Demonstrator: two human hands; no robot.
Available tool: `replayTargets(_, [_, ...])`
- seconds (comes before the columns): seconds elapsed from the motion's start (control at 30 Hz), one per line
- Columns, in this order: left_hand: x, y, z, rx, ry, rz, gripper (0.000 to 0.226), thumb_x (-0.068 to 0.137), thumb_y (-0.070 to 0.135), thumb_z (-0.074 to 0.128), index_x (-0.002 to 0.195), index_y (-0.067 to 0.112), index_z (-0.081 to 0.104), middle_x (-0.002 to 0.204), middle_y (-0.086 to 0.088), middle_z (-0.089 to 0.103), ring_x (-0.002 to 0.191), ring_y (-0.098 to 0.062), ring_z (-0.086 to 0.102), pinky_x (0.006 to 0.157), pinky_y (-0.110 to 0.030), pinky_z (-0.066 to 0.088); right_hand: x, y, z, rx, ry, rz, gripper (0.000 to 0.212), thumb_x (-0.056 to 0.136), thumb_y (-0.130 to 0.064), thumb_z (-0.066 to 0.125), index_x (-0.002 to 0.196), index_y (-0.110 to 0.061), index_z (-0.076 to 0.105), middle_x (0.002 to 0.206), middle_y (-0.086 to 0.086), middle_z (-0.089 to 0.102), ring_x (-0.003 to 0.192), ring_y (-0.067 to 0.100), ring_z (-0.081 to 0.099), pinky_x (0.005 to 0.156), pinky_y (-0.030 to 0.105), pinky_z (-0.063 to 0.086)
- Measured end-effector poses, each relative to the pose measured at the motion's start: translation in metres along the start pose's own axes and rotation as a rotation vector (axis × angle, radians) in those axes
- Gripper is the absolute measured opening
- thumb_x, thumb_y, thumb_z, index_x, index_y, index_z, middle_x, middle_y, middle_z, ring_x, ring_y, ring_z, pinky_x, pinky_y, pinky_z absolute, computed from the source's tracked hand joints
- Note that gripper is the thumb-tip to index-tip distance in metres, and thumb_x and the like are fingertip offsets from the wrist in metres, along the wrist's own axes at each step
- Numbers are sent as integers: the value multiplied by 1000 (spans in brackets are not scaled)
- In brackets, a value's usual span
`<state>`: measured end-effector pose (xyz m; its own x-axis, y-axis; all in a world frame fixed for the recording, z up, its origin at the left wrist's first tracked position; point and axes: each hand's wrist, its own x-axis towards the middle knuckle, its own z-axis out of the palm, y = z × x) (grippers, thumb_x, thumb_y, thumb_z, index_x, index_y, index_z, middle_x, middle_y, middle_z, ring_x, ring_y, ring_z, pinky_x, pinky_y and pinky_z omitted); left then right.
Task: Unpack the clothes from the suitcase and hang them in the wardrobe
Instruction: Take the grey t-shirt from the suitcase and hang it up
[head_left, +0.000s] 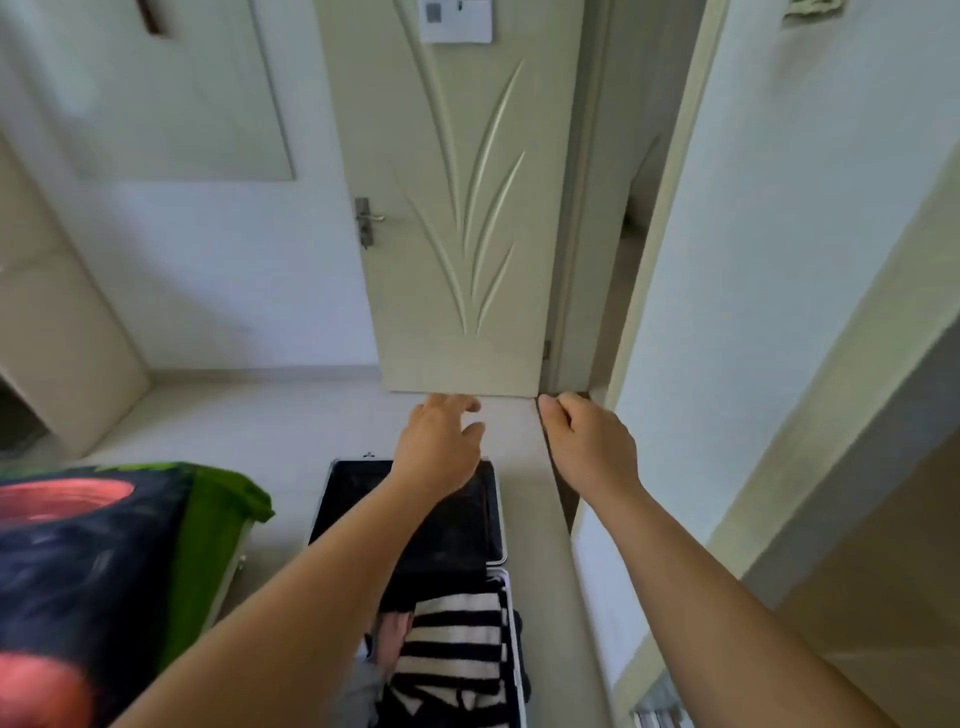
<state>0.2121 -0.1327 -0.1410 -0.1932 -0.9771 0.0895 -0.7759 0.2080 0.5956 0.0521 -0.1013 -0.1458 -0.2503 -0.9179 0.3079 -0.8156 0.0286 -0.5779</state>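
Note:
An open black suitcase (358, 493) lies on the pale floor below me, its far half dark and bare. The near half holds folded clothes, with a black-and-white striped garment (457, 649) on top. Both my arms stretch forward above the case. My left hand (441, 447) hovers over the far half with fingers loosely spread and holds nothing. My right hand (587, 441) hangs to the right of the case, near the wall's corner, fingers loosely curled and empty.
A cream door (457, 208) with a metal handle (366, 218) stands straight ahead, with a gap into another room to its right. A bed with a dark, green and red cover (104, 561) fills the lower left. A white wall (779, 260) runs along the right.

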Motion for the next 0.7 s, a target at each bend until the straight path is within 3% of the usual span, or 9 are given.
replayTargets(0.1, [-16,-43,4,-22,13,-115,33,96,25,47,128,19,53,133,-5,48,121,-24,46,100,-36,41,-12,-1,38,25,-118,-18,43,99,-39,34,78,-8,57,73,4,61,69,23,55,60,32,40])
replayTargets(0.27, [-33,-105,12,-81,12,-262,33,93,27,50,125,19,56,127,-5,54,115,-24,51,95,-37,46,-27,-7,95,21,-300,-2,42,100,-37,37,64,-14,43,62,2,51,58,19,47,48,28,24])
replayTargets(0.4, [-21,-164,11,-131,-5,-352,32,94,26,52,124,18,57,126,-4,56,106,-18,56,84,-29,47,-21,-24,151,34,-403,52,42,100,-37,37,85,-5,61,80,9,65,74,25,59,62,32,40])
replayTargets(0.47, [-8,-200,9,-155,-31,-375,32,94,25,52,125,17,57,126,-4,57,101,-15,57,80,-26,44,-16,-34,189,27,-442,97,41,99,-38,37,86,-8,61,83,7,67,75,23,60,70,36,50])
replayTargets(0.57, [6,-243,5,-164,-69,-400,33,95,23,52,126,15,56,124,-4,58,98,-13,57,79,-23,41,-11,-49,237,18,-498,165,39,98,-39,38,84,-10,61,80,5,65,76,25,61,76,45,52])
replayTargets(0.7, [27,-299,9,-137,-116,-420,33,95,24,51,126,16,56,124,-3,58,87,-7,50,74,-23,39,-9,-61,299,-2,-550,221,39,98,-38,38,86,-9,63,84,7,67,81,28,61,79,45,51])
